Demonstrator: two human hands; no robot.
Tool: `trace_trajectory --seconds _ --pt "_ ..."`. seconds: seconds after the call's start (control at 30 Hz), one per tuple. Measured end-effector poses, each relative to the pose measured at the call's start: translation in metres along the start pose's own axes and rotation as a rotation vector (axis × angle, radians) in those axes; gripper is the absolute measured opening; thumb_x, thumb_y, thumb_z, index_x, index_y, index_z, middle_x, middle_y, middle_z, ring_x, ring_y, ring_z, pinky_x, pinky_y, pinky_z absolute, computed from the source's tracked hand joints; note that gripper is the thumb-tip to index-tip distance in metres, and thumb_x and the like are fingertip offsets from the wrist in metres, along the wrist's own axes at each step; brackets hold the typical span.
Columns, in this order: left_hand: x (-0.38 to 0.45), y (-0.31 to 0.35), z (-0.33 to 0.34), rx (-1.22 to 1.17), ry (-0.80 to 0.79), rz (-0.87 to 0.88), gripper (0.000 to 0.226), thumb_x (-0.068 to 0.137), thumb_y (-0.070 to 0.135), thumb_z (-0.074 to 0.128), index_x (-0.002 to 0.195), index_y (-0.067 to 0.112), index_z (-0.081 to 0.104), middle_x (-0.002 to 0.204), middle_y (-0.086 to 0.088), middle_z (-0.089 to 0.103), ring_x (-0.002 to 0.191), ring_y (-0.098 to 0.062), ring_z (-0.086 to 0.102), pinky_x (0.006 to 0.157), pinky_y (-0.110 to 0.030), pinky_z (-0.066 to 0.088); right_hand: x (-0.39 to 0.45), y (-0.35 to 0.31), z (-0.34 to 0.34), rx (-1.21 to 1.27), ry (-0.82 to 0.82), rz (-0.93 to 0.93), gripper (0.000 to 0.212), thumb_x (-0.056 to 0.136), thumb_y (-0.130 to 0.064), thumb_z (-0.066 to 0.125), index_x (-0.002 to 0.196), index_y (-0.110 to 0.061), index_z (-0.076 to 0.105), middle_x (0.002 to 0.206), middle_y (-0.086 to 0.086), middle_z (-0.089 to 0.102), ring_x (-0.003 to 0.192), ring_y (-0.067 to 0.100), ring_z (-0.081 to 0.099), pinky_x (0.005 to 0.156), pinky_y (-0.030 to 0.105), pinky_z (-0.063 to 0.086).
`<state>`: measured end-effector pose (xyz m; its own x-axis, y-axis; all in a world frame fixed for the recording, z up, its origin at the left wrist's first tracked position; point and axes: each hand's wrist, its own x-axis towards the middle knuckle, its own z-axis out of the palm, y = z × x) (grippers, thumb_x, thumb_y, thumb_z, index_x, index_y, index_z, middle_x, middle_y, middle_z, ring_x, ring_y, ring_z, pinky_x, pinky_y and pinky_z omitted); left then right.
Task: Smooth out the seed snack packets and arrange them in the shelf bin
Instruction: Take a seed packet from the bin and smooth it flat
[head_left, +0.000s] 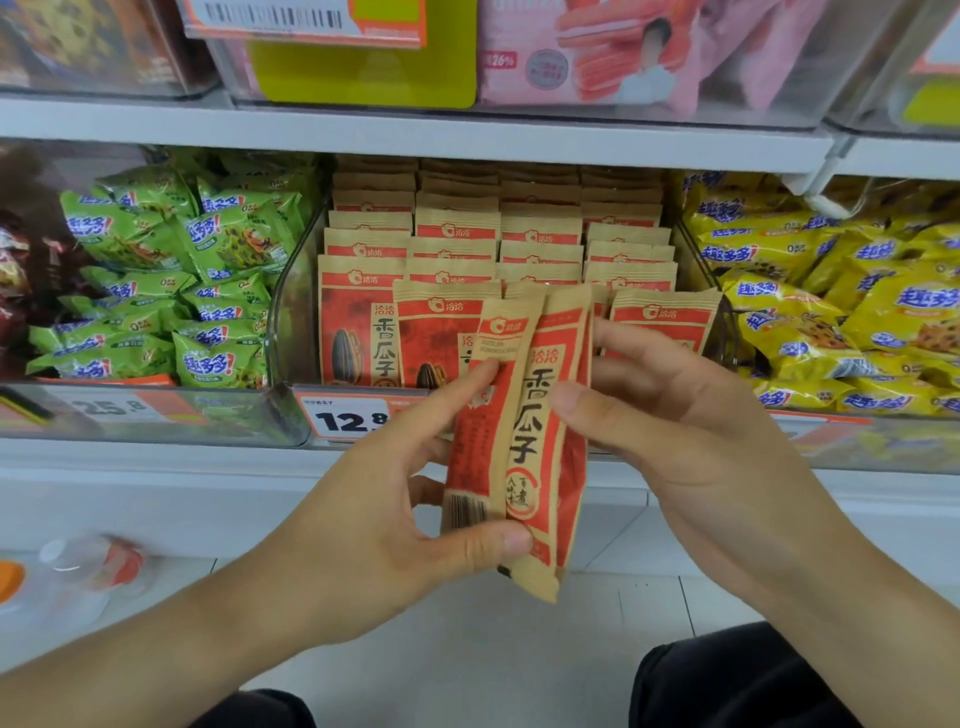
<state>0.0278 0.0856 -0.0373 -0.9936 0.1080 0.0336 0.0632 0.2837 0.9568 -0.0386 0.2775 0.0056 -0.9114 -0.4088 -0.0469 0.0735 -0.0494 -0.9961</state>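
left hand (415, 493) pinching seed packet (524, 441) edge-on by thumb and forefinger, right hand (670, 415) grasping its far side, apparently to flatten it, just before shelf bin (291, 312) of upright packets.

We see two bare forearms reaching into view from the bottom corners, with no sleeves, watches, rings or bracelets on them. The left hand (395, 499) and right hand (691, 431) have short, plain, unpainted fingernails. Below them, we see dark black trousers (727, 680) covering both knees.
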Motion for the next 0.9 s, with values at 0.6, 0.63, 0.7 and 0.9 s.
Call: trace_trajectory --seconds 0.6,0.63,0.7,0.9 --pt "0.0023 -0.0017 -0.0003 -0.061 0.022 -0.050 0.095 0.067 0.013 0.077 0.147 0.043 0.034 0.116 0.015 0.067 0.109 -0.010 0.065 0.081 -0.028 0.059 -0.0005 -0.0006 -0.0015 -0.204 -0.253 0.046 0.093 0.076 0.004 0.076 0.142 -0.047 0.036 0.104 0.000 0.077 0.096 0.018 0.074 0.064 0.038 0.062" --pt "0.0025 -0.0014 -0.0007 -0.068 0.020 -0.048 0.095 0.067 0.013 0.077 0.147 0.043 0.034 0.115 0.015 0.067 0.109 -0.010 0.065 0.080 -0.028 0.059 -0.0003 -0.0005 -0.0023 -0.202 -0.252 0.044 0.093 0.075 0.003 0.076 0.142 -0.047 0.036 0.104 0.000 0.077 0.096 0.018 0.074 0.064 0.038 0.062" --pt "0.0026 -0.0006 -0.0001 -0.077 0.018 -0.037 0.095 0.068 0.013 0.078 0.147 0.042 0.034 0.116 0.015 0.066 0.110 -0.011 0.065 0.080 -0.028 0.059 0.0002 -0.0003 -0.0034 -0.191 -0.251 0.023 0.092 0.074 0.002 0.077 0.140 -0.048 0.037 0.105 0.000 0.077 0.097 0.018 0.074 0.065 0.037 0.062" --pt "0.0007 0.0020 0.0003 -0.041 0.077 0.033 0.097 0.070 0.042 0.081 0.150 0.044 0.026 0.127 0.026 0.056 0.115 -0.011 0.062 0.090 -0.028 0.056 -0.0018 0.0075 0.0004 -0.184 -0.212 -0.106 0.092 0.071 -0.015 0.085 0.145 -0.041 0.037 0.111 -0.002 0.075 0.104 0.018 0.072 0.089 0.045 0.057"
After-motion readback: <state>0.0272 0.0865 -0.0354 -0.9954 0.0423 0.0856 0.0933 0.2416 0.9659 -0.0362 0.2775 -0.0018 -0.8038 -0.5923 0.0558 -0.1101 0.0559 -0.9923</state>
